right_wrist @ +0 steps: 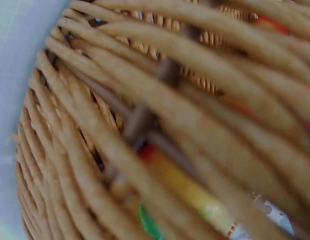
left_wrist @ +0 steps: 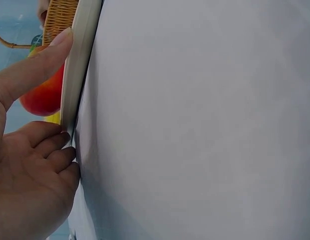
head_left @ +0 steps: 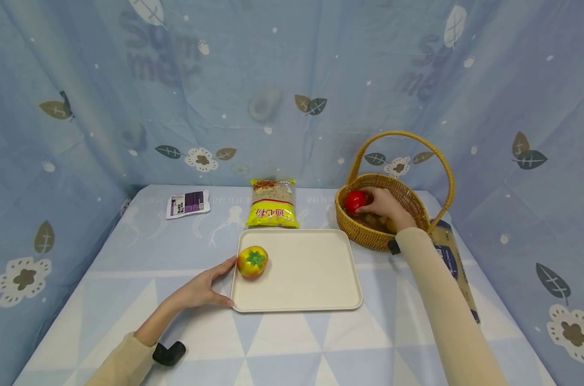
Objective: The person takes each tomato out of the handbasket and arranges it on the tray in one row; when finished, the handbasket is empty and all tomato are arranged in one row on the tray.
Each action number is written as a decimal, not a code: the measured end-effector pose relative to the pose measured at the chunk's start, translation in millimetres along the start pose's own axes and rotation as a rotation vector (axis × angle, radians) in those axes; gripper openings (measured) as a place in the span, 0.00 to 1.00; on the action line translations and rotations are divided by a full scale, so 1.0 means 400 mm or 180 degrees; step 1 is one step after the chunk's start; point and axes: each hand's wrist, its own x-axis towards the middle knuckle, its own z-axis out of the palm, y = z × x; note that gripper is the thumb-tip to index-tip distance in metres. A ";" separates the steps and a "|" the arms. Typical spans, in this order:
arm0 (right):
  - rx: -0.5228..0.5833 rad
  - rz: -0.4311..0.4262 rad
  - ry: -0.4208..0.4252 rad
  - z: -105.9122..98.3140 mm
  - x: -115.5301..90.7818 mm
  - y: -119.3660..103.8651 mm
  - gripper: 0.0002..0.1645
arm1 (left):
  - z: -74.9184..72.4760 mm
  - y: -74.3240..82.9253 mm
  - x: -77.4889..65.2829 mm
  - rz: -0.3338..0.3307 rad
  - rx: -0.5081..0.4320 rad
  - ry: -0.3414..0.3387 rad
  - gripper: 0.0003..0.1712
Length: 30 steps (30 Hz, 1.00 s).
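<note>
In the head view my left hand (head_left: 202, 288) touches the left edge of a cream tray (head_left: 301, 273). The left wrist view shows its thumb lying along the rim (left_wrist: 77, 60) and its fingertips against the tray's side. A yellow-and-red fruit with a green leafy top (head_left: 253, 262) sits on the tray's left part. Over to the right, my right hand (head_left: 386, 206) reaches into a wicker basket (head_left: 364, 236) and grips a round red fruit (head_left: 355, 201) near its left wall. Basket weave (right_wrist: 144, 100) fills the right wrist view, hiding the hand; a yellowish thing (right_wrist: 180, 185) shows through gaps.
Behind the tray lies a yellow pasta bag (head_left: 272, 203). A white-and-purple packet (head_left: 188, 204) is at the back left. A brown package (head_left: 456, 262) lies right of the basket, whose tall handle (head_left: 398, 134) arches over it. Patterned curtain (head_left: 292, 96) surrounds the table.
</note>
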 end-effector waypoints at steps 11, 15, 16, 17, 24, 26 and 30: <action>0.0289 -0.0122 0.0157 0.002 -0.010 -0.012 0.42 | 0.000 -0.001 0.001 0.0035 0.0037 0.0009 0.62; 0.0364 -0.0111 0.0197 0.008 -0.013 -0.017 0.41 | -0.002 -0.001 0.001 0.0047 0.0055 0.0004 0.62; 0.0375 -0.0113 0.0208 0.009 -0.013 -0.017 0.41 | -0.002 -0.001 0.001 0.0045 0.0051 0.0001 0.62; 0.0390 -0.0116 0.0217 0.011 -0.013 -0.017 0.41 | -0.002 -0.001 0.001 0.0046 0.0046 0.0000 0.62; 0.0635 -0.0059 0.0311 0.025 -0.009 -0.013 0.41 | -0.001 -0.003 0.001 0.0037 0.0040 0.0005 0.62; 0.0762 -0.0034 0.0338 0.029 -0.011 -0.014 0.40 | -0.001 -0.004 0.002 0.0036 0.0043 0.0006 0.62; 0.0940 0.0016 0.0423 0.038 -0.017 -0.015 0.39 | 0.001 -0.006 0.002 0.0043 0.0025 0.0002 0.62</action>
